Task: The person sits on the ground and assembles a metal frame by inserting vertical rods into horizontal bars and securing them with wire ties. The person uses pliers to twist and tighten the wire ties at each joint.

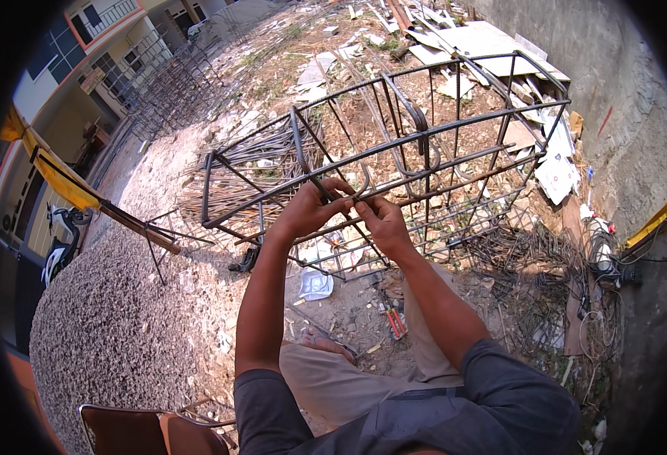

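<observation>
A rebar cage (394, 142), dark steel bars tied to square stirrups, stretches across in front of me, tilted up toward the far right. My left hand (312, 208) is at its near lower bars, with fingers curled over a bar and thumb pointing right. Close beside it, my right hand (383, 222) pinches thumb and finger together at the same joint. Fingertips of both hands almost meet there. Whatever lies between them is too small to make out. Red-handled pliers (396, 322) rest on the ground below, near my foot (328, 345).
A gravel heap (117, 326) rises at left, with a brown chair (148, 431) near me. Loose rebar rods (235, 186) lie behind the cage; tangled wire (523, 262) is at right. Beyond are white boards (493, 45) and a concrete wall (629, 98). A motorcycle (62, 235) stands far left.
</observation>
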Motion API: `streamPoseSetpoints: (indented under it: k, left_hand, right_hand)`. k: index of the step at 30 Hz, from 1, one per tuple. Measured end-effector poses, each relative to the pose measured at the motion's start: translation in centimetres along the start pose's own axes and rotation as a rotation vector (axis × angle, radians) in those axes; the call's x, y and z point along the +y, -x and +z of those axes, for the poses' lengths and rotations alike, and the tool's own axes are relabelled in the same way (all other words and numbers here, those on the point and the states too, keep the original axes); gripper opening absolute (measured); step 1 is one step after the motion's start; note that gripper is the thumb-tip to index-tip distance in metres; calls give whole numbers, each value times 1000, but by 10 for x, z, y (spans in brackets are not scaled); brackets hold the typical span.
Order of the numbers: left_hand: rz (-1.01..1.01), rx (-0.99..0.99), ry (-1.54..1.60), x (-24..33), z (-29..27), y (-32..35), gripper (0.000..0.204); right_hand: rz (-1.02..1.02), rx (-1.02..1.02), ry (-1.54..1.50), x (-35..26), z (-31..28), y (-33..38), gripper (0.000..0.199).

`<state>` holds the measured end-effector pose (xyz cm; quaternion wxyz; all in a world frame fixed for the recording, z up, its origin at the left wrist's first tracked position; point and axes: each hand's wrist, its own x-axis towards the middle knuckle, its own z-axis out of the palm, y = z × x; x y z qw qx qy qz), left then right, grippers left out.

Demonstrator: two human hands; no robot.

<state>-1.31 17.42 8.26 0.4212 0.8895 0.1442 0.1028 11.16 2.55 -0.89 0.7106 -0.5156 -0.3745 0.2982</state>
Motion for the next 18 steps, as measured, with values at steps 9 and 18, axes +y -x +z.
streamPoseSetpoints:
  k: [9,18]
  left_hand:
    - [22,49,90,-3,4,1,29]
    - [85,49,-32,-15,3,-3,33]
  right_hand:
    - [398,-51,-65,-21,-7,-6,33]
    - [460,28,-184,-34,4,-4,36]
